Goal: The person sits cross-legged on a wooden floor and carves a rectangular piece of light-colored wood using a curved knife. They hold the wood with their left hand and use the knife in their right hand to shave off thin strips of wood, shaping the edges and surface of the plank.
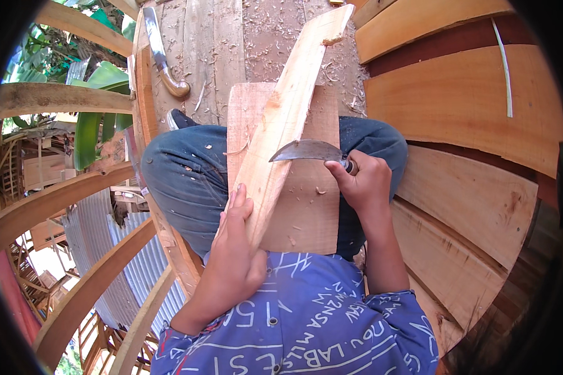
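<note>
A long, pale wooden piece point(284, 119) slants across my lap, its far end reaching up to the right with a small notch on that side. Its near end is held in my left hand point(236, 228), fingers along the left edge. Under it, a wide flat board point(303, 206) lies over my legs. My right hand point(366, 178) is closed round the handle of a curved knife point(306, 150). The blade points left, and its tip overlaps the right edge of the wooden piece; whether it touches cannot be made out.
A machete point(159, 53) with a brown handle lies on the plank floor point(197, 37) at the far left. Shavings litter the floor. A slatted wooden railing point(69, 200) runs along my left, with corrugated sheets below. Wide wooden boards point(444, 94) line my right side.
</note>
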`<state>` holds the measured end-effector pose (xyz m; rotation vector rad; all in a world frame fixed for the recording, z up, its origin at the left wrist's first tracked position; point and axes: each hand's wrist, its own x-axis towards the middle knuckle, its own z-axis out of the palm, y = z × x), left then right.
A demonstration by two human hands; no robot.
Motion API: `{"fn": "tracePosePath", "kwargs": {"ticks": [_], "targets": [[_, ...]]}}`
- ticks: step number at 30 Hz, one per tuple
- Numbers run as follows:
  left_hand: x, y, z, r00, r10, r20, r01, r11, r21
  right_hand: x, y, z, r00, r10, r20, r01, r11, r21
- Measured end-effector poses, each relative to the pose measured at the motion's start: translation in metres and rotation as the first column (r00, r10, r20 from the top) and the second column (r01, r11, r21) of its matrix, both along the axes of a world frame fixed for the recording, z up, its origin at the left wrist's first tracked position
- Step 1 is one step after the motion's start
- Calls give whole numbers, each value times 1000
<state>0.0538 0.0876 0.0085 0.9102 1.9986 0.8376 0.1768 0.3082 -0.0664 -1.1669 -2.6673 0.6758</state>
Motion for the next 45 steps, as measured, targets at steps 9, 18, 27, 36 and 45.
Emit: {"fn": "tracePosePath", "kwargs": {"ticks": [9,18,27,36,45], "targets": [[6,-14,14,999,2,50,1,999,-53,-3,42,-1,941,-325,95,338,904,-260],[3,-20,21,990,23,136,-20,1000,-22,-5,4,33,997,-72,9,70,935,-347],[-3,-15,27,985,8,171,5,997,-71,8,-24,48,996,75,49,-54,938,-342],[-5,-14,25,988,-42,151,48,998,-35,-8,-3,24,992,121,24,-119,988,-94],[-1,-26,26,987,-130,95,144,978,-151,-4,35,12,983,-181,-17,172,953,-249]]}}
